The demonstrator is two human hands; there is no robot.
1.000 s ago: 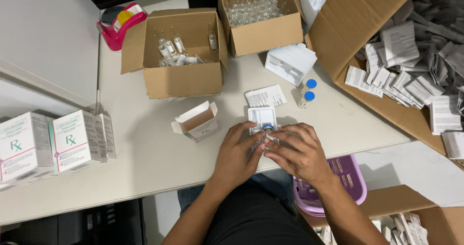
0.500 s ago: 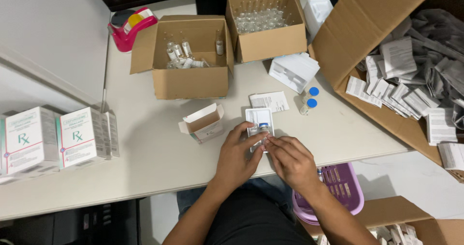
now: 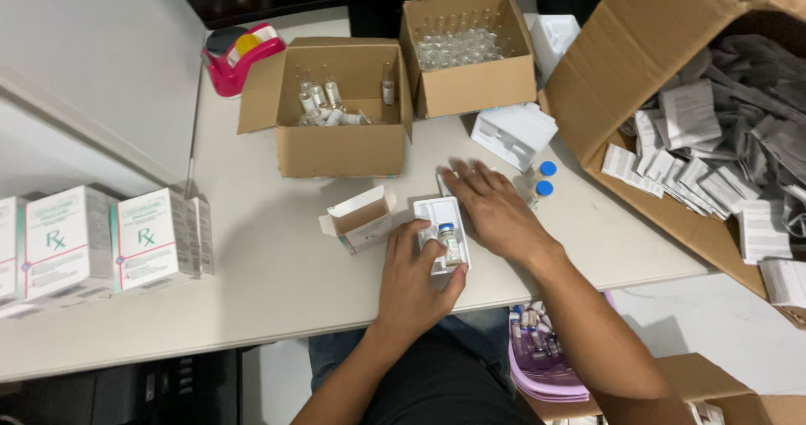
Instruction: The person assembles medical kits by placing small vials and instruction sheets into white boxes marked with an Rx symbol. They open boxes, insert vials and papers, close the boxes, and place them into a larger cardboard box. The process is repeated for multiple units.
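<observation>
Near the tabletop's front edge, the left hand (image 3: 413,282) pinches a white plastic tray (image 3: 442,232) with a small vial (image 3: 450,242) lying in it. Flat, fingers spread, the right hand (image 3: 495,211) rests on the tabletop just beside it, holding nothing. Probably glass, the vial looks light, slick and breakable; the thin tray would flex, so its side edges seem safest to hold.

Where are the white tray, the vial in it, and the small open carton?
white tray (image 3: 436,211), head view, bare upper end.
vial (image 3: 451,242), head view, its body.
small open carton (image 3: 363,221), head view, brown inside wall.
</observation>
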